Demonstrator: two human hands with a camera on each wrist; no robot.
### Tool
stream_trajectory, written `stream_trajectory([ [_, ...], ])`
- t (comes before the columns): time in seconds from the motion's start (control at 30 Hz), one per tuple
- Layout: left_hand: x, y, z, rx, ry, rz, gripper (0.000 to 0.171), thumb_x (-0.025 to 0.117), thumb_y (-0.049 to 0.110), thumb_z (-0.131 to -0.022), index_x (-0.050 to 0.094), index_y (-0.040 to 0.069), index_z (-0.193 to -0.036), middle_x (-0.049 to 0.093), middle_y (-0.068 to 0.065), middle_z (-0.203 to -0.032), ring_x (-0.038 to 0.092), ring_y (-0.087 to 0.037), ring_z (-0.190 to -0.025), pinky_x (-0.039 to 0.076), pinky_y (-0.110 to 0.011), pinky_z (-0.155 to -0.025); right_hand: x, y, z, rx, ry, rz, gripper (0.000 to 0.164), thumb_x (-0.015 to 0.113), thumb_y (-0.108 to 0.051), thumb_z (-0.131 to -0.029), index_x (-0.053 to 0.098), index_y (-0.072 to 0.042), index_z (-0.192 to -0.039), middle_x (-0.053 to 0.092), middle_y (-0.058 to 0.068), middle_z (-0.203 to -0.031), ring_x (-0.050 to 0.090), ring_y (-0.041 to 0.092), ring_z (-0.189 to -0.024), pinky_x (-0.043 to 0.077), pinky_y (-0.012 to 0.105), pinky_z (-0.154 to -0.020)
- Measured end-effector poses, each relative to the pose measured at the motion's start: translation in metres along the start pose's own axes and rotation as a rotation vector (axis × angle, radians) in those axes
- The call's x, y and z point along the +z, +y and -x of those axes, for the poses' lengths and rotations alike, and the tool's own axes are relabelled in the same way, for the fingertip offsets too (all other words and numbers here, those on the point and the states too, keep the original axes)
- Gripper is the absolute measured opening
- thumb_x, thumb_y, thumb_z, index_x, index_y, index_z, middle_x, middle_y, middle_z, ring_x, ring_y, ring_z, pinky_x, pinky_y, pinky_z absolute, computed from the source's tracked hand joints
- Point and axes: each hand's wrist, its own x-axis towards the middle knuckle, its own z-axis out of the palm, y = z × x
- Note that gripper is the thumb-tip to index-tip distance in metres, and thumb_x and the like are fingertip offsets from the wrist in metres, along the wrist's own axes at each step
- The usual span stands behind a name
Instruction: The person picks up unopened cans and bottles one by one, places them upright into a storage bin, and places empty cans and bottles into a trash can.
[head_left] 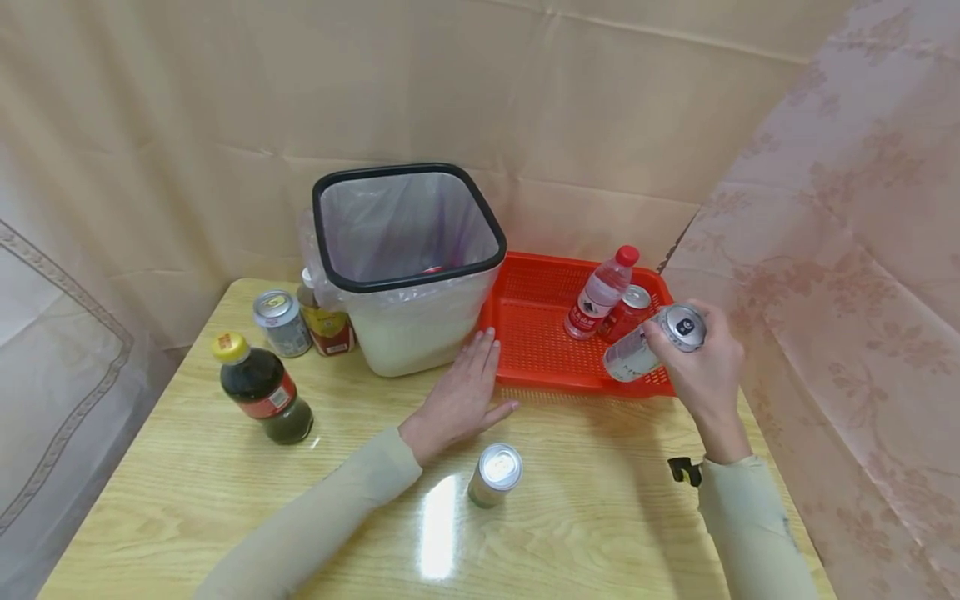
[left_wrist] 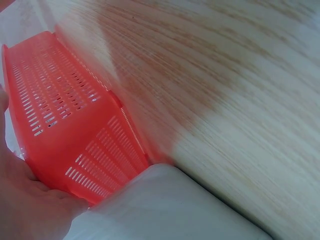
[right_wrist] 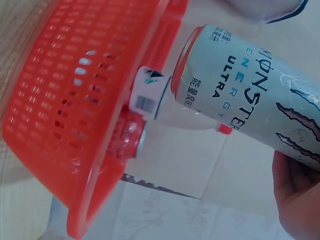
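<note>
My right hand [head_left: 705, 358] grips a white Monster energy drink can [head_left: 637, 354], tilted over the front right edge of a red plastic basket [head_left: 540, 383]. The can's printed side [right_wrist: 250, 90] shows large in the right wrist view. Inside the basket, a clear bottle with a red cap [head_left: 597, 298] leans next to a red can [head_left: 628, 310]. My left hand [head_left: 461, 396] lies at the basket's front left corner, fingers straight and touching its rim, beside the bin. In the left wrist view part of that hand [left_wrist: 30, 200] shows against the red basket wall.
A lined bin with a black rim [head_left: 412, 287] stands left of the basket. A silver can [head_left: 495, 475] stands near the table's front. At left are a dark cola bottle with a yellow cap [head_left: 266, 392], another can [head_left: 282, 323] and a yellow-labelled bottle [head_left: 326, 321].
</note>
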Motion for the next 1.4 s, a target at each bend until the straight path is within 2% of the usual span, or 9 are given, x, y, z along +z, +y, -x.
stream_trajectory([
  [0.17, 0.0, 0.0, 0.0, -0.005, -0.031, 0.012, 0.094, 0.051, 0.061, -0.102, 0.026, -0.011, -0.158, 0.018, -0.03, -0.167, 0.019, -0.042, -0.155, 0.02, -0.044, -0.125, 0.008, 0.011, -0.015, 0.041, -0.047, 0.035, 0.058, 0.077, -0.037, -0.091, 0.057, -0.001, -0.131, 0.068, 0.017, -0.108, 0.059, 0.021, -0.086, 0.045, 0.014, -0.066],
  [0.43, -0.002, 0.0, -0.001, -0.015, -0.055, 0.015, 0.096, 0.049, 0.063, -0.102, 0.024, -0.01, -0.159, 0.016, -0.029, -0.168, 0.016, -0.041, -0.156, 0.018, -0.043, -0.126, 0.021, 0.033, -0.034, 0.105, -0.125, 0.077, 0.069, 0.071, -0.05, -0.094, 0.051, 0.0, -0.137, 0.064, 0.02, -0.115, 0.062, 0.031, -0.094, 0.047, 0.013, -0.069],
  [0.5, -0.002, 0.0, -0.001, -0.018, -0.06, 0.017, 0.096, 0.049, 0.063, -0.102, 0.024, -0.01, -0.159, 0.015, -0.028, -0.168, 0.016, -0.041, -0.156, 0.018, -0.042, -0.126, 0.023, 0.039, -0.038, 0.129, -0.149, 0.092, 0.073, 0.07, -0.053, -0.094, 0.048, 0.0, -0.139, 0.063, 0.021, -0.116, 0.063, 0.034, -0.096, 0.052, 0.02, -0.072],
  [0.6, -0.002, 0.0, -0.001, -0.016, -0.056, 0.028, 0.096, 0.05, 0.063, -0.102, 0.024, -0.01, -0.159, 0.016, -0.028, -0.168, 0.018, -0.041, -0.156, 0.019, -0.043, -0.126, 0.027, 0.047, -0.041, 0.173, -0.197, 0.108, 0.076, 0.069, -0.055, -0.094, 0.044, 0.0, -0.141, 0.061, 0.023, -0.12, 0.062, 0.038, -0.101, 0.059, 0.04, -0.083],
  [0.67, -0.002, 0.0, -0.001, -0.012, -0.051, 0.032, 0.096, 0.05, 0.062, -0.102, 0.025, -0.011, -0.158, 0.016, -0.029, -0.168, 0.019, -0.042, -0.155, 0.02, -0.043, -0.126, 0.03, 0.052, -0.044, 0.206, -0.231, 0.126, 0.078, 0.068, -0.056, -0.095, 0.042, 0.0, -0.143, 0.06, 0.025, -0.122, 0.061, 0.041, -0.104, 0.058, 0.051, -0.088],
  [0.73, -0.002, 0.0, -0.001, -0.013, -0.05, 0.037, 0.096, 0.05, 0.062, -0.102, 0.025, -0.011, -0.158, 0.016, -0.029, -0.168, 0.019, -0.042, -0.155, 0.02, -0.043, -0.126, 0.032, 0.056, -0.045, 0.238, -0.265, 0.147, 0.081, 0.068, -0.057, -0.095, 0.039, 0.001, -0.145, 0.058, 0.026, -0.124, 0.06, 0.042, -0.106, 0.057, 0.056, -0.091],
  [1.07, -0.001, 0.0, -0.002, -0.027, -0.069, 0.032, 0.097, 0.049, 0.064, -0.101, 0.025, -0.01, -0.159, 0.015, -0.028, -0.168, 0.017, -0.041, -0.156, 0.018, -0.043, -0.126, 0.045, 0.073, -0.05, 0.335, -0.336, 0.175, 0.09, 0.066, -0.061, -0.094, 0.033, 0.003, -0.149, 0.052, 0.028, -0.13, 0.054, 0.043, -0.114, 0.053, 0.057, -0.098],
  [1.4, 0.001, 0.0, -0.003, -0.022, -0.057, 0.011, 0.097, 0.05, 0.064, -0.101, 0.025, -0.01, -0.159, 0.016, -0.028, -0.168, 0.018, -0.041, -0.156, 0.02, -0.043, -0.125, 0.052, 0.082, -0.052, 0.33, -0.353, 0.216, 0.089, 0.066, -0.057, -0.096, 0.031, 0.006, -0.147, 0.051, 0.03, -0.129, 0.053, 0.044, -0.113, 0.052, 0.058, -0.099],
])
